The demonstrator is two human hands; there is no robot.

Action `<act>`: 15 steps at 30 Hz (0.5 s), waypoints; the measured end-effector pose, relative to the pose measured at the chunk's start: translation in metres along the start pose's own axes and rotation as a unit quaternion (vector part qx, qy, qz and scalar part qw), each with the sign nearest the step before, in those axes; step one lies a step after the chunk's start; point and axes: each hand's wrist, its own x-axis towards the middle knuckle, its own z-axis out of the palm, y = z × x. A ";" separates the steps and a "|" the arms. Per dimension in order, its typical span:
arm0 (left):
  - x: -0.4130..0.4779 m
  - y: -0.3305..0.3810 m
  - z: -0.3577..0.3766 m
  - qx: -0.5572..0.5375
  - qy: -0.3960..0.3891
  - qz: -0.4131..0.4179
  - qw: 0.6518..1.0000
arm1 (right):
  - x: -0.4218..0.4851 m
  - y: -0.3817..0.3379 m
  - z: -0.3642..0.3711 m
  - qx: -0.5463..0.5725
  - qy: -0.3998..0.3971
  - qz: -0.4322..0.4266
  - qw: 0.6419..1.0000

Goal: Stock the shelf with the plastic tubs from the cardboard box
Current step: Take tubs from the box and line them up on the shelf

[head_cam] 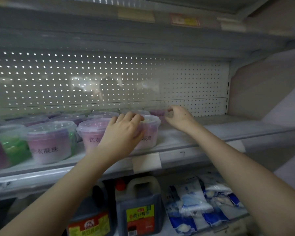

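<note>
Several lidded plastic tubs stand in rows on the left half of the white shelf point(228, 128): pink ones point(49, 143), a green one point(14, 147) and purple ones behind. My left hand point(124, 132) grips the rightmost front pink tub point(150, 133), fingers curled over its lid. My right hand point(179, 118) reaches further back, and its curled fingers pinch the right rim of a purple tub point(157, 114) in the rear row. Both tubs stand on the shelf. The cardboard box is out of view.
A perforated back panel point(194, 82) closes the shelf, and another shelf hangs above. The right part of the shelf board is bare. A blank price tag point(146, 161) hangs on the front edge. Below stand dark soy sauce jugs point(140, 210) and blue-white bags point(199, 201).
</note>
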 end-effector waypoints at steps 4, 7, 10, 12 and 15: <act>-0.016 0.001 -0.015 -0.014 0.008 0.012 1.000 | -0.040 -0.003 -0.013 0.021 0.013 -0.002 1.000; -0.029 0.001 -0.027 -0.041 0.015 0.011 0.999 | -0.068 -0.009 -0.023 0.007 0.020 0.005 1.000; -0.045 0.002 -0.034 -0.047 -0.007 0.024 0.999 | -0.098 -0.018 -0.031 -0.020 0.031 0.007 0.999; -0.059 0.002 -0.036 -0.048 -0.025 0.034 0.998 | -0.122 -0.026 -0.033 -0.043 0.037 0.009 0.998; -0.082 0.000 -0.040 -0.059 -0.030 0.059 0.996 | -0.158 -0.035 -0.029 -0.092 0.044 0.018 0.995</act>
